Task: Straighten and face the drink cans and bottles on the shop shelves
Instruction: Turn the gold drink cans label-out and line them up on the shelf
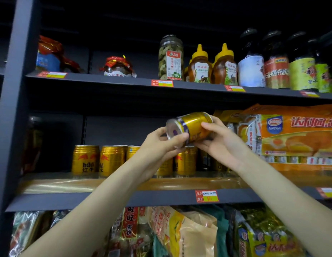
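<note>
I see one gold can held in the air in front of the middle shelf, tipped on its side with its silver end turned left toward me. The left hand grips that end, thumb and fingers curled round the rim. The right hand grips the other end, fingers wrapped over the body. Both hands are closed on the can; neither is free.

Below and behind the hands, a row of cans stands upright on the middle shelf. The left two show their red logo; the forearms hide part of the row. Just right of the row lies an orange cake pack, close beside the right hand.

On the upper shelf stand a jar, two honey bottles and dark bottles. Snack bags fill the level below.
</note>
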A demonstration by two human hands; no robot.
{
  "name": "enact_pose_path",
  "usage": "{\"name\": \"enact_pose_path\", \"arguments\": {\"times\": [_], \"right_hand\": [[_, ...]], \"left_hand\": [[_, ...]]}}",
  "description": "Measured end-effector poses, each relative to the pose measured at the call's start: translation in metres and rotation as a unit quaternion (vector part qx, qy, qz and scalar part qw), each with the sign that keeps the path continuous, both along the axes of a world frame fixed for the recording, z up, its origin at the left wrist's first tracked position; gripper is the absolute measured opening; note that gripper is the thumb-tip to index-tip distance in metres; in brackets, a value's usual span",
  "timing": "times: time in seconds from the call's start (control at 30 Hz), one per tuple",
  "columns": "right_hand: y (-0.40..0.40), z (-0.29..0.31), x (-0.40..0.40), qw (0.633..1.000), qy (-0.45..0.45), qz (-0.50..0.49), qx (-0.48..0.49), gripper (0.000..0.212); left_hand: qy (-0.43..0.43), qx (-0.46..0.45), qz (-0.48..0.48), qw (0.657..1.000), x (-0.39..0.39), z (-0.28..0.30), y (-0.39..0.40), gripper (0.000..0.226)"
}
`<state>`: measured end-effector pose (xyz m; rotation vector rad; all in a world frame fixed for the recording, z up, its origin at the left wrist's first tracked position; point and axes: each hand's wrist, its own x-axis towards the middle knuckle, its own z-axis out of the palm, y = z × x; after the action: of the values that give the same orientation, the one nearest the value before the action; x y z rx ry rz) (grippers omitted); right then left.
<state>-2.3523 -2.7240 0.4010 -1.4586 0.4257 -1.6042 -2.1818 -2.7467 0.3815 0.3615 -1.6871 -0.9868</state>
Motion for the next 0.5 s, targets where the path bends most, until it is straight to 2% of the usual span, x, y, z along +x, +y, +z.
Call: {"name": "enact_pose_path", "arguments": {"times": [0.07, 0.17, 0.27, 0.37, 0.43, 0.5], "right_hand": [[0.001, 0.0, 0.001, 0.999, 0.016, -0.018, -0.022, 0.044], [0.005, 0.001, -0.003, 0.997, 0.068, -0.032, 0.009, 0.032], [0.006, 0.001, -0.005, 0.994, 0.081, -0.035, 0.061, 0.038], [0.004, 0.0, -0.002, 0.998, 0.043, -0.032, 0.023, 0.038], [0.005, -0.002, -0.002, 0.999, 0.03, -0.042, -0.018, 0.039], [0.005, -0.003, -0.003, 0.993, 0.061, -0.078, -0.067, 0.045]], "left_hand": [[0.034, 0.004, 0.005, 0.999, 0.0, 0.002, -0.001, 0.052], [-0.004, -0.174, 0.137, 0.975, 0.008, 0.001, -0.002, 0.059], [-0.036, -0.258, 0.115, 0.959, 0.016, 0.002, 0.001, 0.066], [-0.042, -0.251, 0.111, 0.961, 0.015, 0.001, -0.001, 0.069], [-0.006, -0.162, 0.069, 0.984, 0.013, 0.0, -0.004, 0.065], [-0.011, -0.1, 0.051, 0.994, 0.013, -0.003, -0.009, 0.059]]}}
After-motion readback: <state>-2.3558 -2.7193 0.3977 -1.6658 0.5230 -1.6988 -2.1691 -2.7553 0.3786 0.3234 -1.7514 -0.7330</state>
